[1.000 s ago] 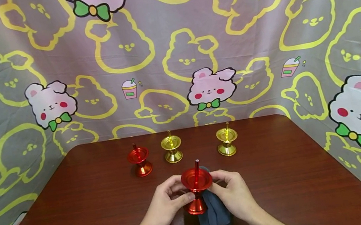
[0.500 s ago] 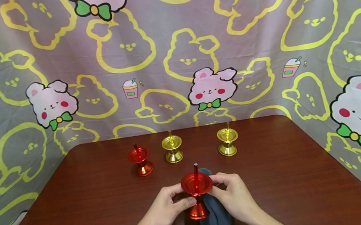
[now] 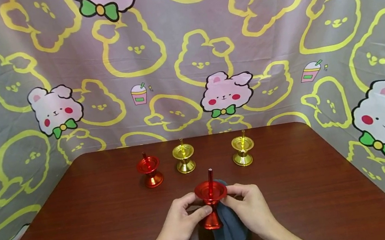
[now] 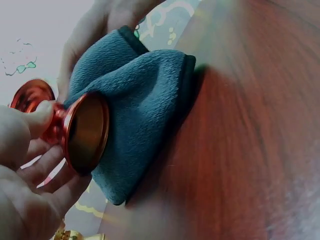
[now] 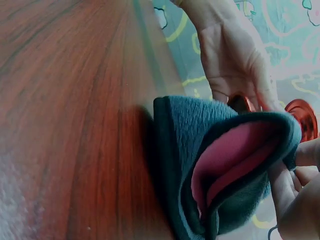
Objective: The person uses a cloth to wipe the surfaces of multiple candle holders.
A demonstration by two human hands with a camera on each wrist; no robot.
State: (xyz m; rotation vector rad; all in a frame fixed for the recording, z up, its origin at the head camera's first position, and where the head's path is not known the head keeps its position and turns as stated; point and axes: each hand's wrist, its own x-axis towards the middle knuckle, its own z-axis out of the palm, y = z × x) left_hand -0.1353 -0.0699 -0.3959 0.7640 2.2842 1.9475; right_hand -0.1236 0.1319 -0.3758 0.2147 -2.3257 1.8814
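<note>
My left hand (image 3: pixel 180 222) grips a red metal candlestick (image 3: pixel 212 220) by its narrow waist, thumb across the front. The candlestick is held nearly upright, its spike pointing up. From the left wrist view its hollow base (image 4: pixel 89 134) shows. On the other side, my right hand (image 3: pixel 252 206) pinches a folded blue-grey cloth (image 3: pixel 232 235) against the candlestick, just below the dish. The cloth hangs down in folds beneath that hand. A pink inner side (image 5: pixel 232 157) of the cloth appears in the right wrist view. The candlestick hides some of the left fingers.
Towards the back of the brown table (image 3: pixel 93 228) stand another red candlestick (image 3: pixel 154 178), a gold candlestick (image 3: pixel 185 165) and a second gold candlestick (image 3: pixel 243 157) farther right. A patterned curtain (image 3: pixel 167 70) surrounds the table's far and side edges.
The red candlestick dips slightly, then comes back up with a small change of tilt, my left hand moving with it. My right hand keeps its pinch on the cloth and barely shifts.
</note>
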